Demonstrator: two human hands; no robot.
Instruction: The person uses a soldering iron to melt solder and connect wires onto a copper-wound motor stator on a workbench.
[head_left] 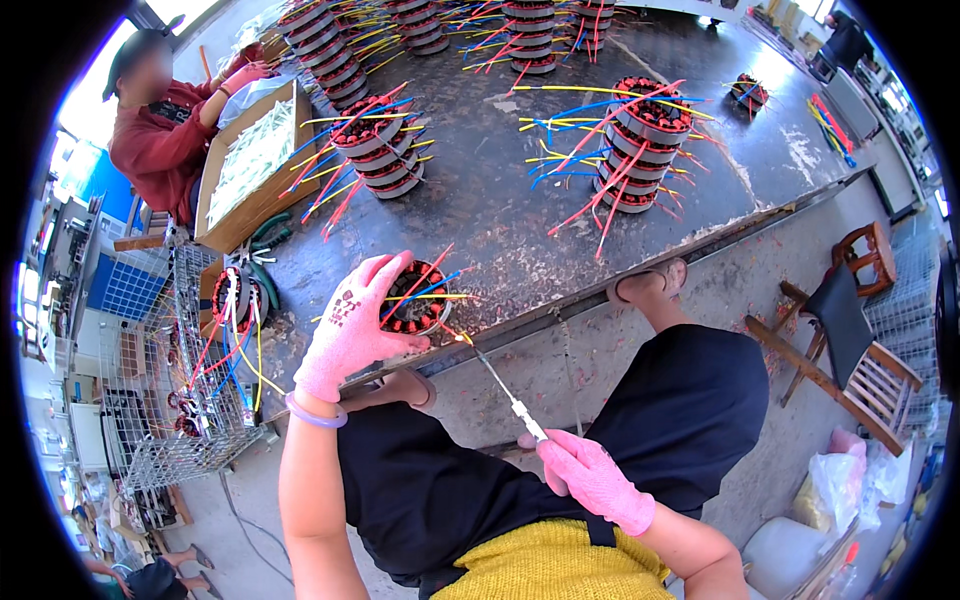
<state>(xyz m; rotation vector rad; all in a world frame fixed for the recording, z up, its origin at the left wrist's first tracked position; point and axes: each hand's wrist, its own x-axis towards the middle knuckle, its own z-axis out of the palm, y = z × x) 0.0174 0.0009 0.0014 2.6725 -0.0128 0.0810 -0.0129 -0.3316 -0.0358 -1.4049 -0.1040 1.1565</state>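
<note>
My left hand (352,322), in a pink glove, grips the left side of a motor stator (430,316) at the table's near edge, fingers above and thumb below. The stator is a ring with dark red windings; red, blue and yellow wires stick out of it. My right hand (592,474), also gloved in pink, is closed round the handle of a long thin tool (503,388) with a pale grip and metal shaft. Its far end reaches a red wire beside the stator, where a small bright yellow-orange spot shows. I cannot tell whether that spot is a flame.
Stacks of wired stators (640,145) stand across the dark table (480,190). A cardboard box (245,165) of white strips is at the left, near a person in red. A wire basket (190,440) hangs left of the table. A wooden chair (850,340) stands right.
</note>
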